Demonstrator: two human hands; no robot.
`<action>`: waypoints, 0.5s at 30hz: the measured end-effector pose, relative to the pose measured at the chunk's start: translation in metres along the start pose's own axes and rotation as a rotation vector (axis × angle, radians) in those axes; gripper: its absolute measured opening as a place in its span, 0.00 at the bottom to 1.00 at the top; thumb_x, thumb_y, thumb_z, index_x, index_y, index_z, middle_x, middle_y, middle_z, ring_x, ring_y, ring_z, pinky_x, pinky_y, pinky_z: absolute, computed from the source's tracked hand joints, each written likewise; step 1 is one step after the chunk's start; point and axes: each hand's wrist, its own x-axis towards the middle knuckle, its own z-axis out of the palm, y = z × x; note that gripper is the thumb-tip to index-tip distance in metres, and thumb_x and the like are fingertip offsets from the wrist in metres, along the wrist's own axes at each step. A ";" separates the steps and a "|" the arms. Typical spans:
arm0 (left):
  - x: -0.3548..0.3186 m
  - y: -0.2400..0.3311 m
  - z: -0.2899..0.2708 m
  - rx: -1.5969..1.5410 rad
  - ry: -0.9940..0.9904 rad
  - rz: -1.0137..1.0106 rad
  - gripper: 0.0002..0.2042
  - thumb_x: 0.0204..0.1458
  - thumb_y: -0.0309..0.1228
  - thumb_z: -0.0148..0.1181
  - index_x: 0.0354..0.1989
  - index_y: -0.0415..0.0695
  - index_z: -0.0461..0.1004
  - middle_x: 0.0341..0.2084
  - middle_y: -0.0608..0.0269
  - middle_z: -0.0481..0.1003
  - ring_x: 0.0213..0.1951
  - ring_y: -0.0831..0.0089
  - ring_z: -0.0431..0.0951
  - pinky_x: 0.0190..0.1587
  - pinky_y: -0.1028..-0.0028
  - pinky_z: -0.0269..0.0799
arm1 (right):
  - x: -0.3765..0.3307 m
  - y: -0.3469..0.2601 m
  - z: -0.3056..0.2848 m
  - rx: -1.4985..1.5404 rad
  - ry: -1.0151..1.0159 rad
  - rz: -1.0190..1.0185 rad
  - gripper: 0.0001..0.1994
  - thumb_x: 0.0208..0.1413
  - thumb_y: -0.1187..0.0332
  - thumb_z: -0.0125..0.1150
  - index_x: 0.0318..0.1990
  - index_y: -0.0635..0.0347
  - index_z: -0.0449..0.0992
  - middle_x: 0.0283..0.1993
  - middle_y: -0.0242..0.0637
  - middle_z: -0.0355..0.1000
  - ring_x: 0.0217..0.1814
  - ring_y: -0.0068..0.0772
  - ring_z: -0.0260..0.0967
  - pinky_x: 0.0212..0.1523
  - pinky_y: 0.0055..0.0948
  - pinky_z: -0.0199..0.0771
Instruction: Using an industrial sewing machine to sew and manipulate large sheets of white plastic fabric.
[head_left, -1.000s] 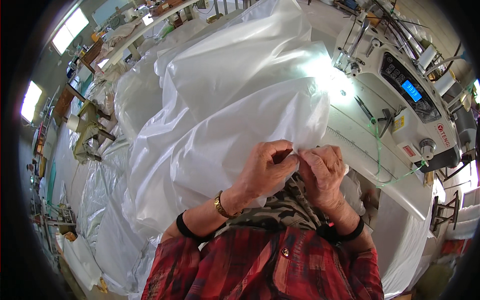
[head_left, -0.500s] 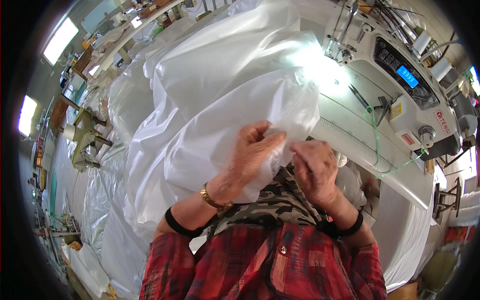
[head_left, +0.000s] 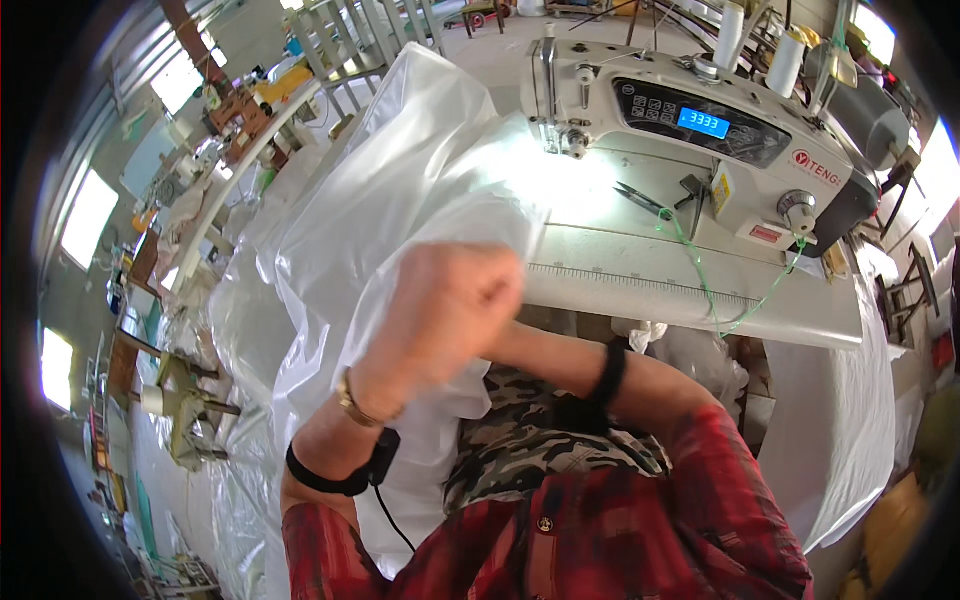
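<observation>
My left hand is curled like a fist in front of the white translucent sheeting, blurred by motion; whatever it may hold is hidden. From the right, my right forearm crosses my lap, and its hand disappears behind the left one, so those fingers cannot be seen. The sheeting hangs in folds over the left side and reaches up to the bright lamp glow beside the sewing machine. Dark thread snips lie on the machine bed, apart from both hands.
Green thread loops over the bed's front edge. White thread cones stand behind the machine. At the left are a stool and heaped clear plastic. More white material hangs at the right.
My view has turned, so the machine appears further left. My hands were side by side at the sheeting's edge; now the right has crossed behind the left.
</observation>
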 end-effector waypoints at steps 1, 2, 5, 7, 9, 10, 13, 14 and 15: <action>-0.009 0.003 0.004 0.124 -0.076 0.118 0.04 0.46 0.22 0.61 0.24 0.38 0.73 0.15 0.59 0.69 0.18 0.68 0.70 0.23 0.69 0.64 | 0.001 0.003 0.012 0.022 -0.013 0.005 0.19 0.59 0.63 0.57 0.54 0.64 0.69 0.45 0.56 0.71 0.48 0.55 0.70 0.47 0.41 0.71; -0.018 0.001 0.007 0.230 -0.154 0.240 0.03 0.45 0.22 0.60 0.24 0.39 0.72 0.16 0.57 0.70 0.20 0.63 0.73 0.24 0.66 0.66 | -0.023 -0.002 0.007 -0.057 -0.074 -0.001 0.19 0.59 0.64 0.57 0.53 0.64 0.69 0.44 0.55 0.71 0.47 0.55 0.70 0.47 0.41 0.71; -0.042 -0.011 0.014 0.228 -0.349 0.176 0.02 0.43 0.24 0.58 0.24 0.41 0.71 0.20 0.57 0.72 0.27 0.55 0.76 0.29 0.61 0.70 | -0.038 -0.021 -0.010 -0.307 -0.229 -0.040 0.16 0.57 0.65 0.58 0.50 0.64 0.70 0.43 0.53 0.71 0.46 0.54 0.71 0.46 0.41 0.71; -0.072 -0.028 0.036 0.224 -0.343 0.173 0.02 0.43 0.24 0.57 0.25 0.41 0.70 0.22 0.55 0.73 0.29 0.55 0.77 0.31 0.61 0.71 | -0.057 -0.036 -0.016 -0.461 -0.346 -0.060 0.15 0.56 0.65 0.58 0.48 0.63 0.70 0.42 0.52 0.71 0.44 0.54 0.71 0.46 0.41 0.71; -0.096 -0.034 0.049 0.270 -0.398 0.122 0.04 0.42 0.25 0.55 0.28 0.40 0.71 0.26 0.55 0.74 0.34 0.57 0.78 0.36 0.62 0.73 | -0.068 -0.052 -0.029 -0.613 -0.479 -0.069 0.14 0.55 0.66 0.59 0.46 0.63 0.71 0.41 0.51 0.71 0.43 0.53 0.71 0.45 0.41 0.71; -0.105 -0.039 0.056 0.263 -0.392 0.098 0.04 0.42 0.25 0.55 0.28 0.40 0.71 0.26 0.55 0.74 0.34 0.57 0.78 0.36 0.62 0.73 | -0.076 -0.063 -0.040 -0.687 -0.552 -0.071 0.13 0.55 0.67 0.59 0.45 0.63 0.71 0.40 0.50 0.71 0.43 0.53 0.71 0.45 0.41 0.71; -0.128 -0.054 0.076 0.259 -0.210 0.071 0.07 0.45 0.26 0.57 0.33 0.41 0.76 0.25 0.59 0.74 0.31 0.61 0.77 0.36 0.64 0.72 | -0.081 -0.088 -0.050 -0.828 -0.722 -0.062 0.12 0.54 0.67 0.60 0.43 0.63 0.71 0.39 0.49 0.72 0.41 0.52 0.71 0.44 0.41 0.71; -0.129 -0.057 0.080 0.244 -0.150 0.094 0.08 0.45 0.26 0.57 0.34 0.40 0.76 0.26 0.59 0.75 0.31 0.61 0.77 0.36 0.65 0.72 | -0.068 -0.106 -0.061 -0.989 -1.064 0.007 0.12 0.51 0.69 0.60 0.43 0.62 0.71 0.39 0.48 0.71 0.41 0.49 0.71 0.44 0.41 0.71; -0.132 -0.059 0.085 0.228 -0.090 0.119 0.09 0.45 0.26 0.57 0.36 0.39 0.77 0.26 0.59 0.75 0.31 0.62 0.77 0.35 0.65 0.72 | -0.057 -0.126 -0.070 -1.140 -1.410 0.076 0.14 0.49 0.71 0.61 0.43 0.62 0.71 0.38 0.47 0.71 0.41 0.46 0.71 0.44 0.41 0.71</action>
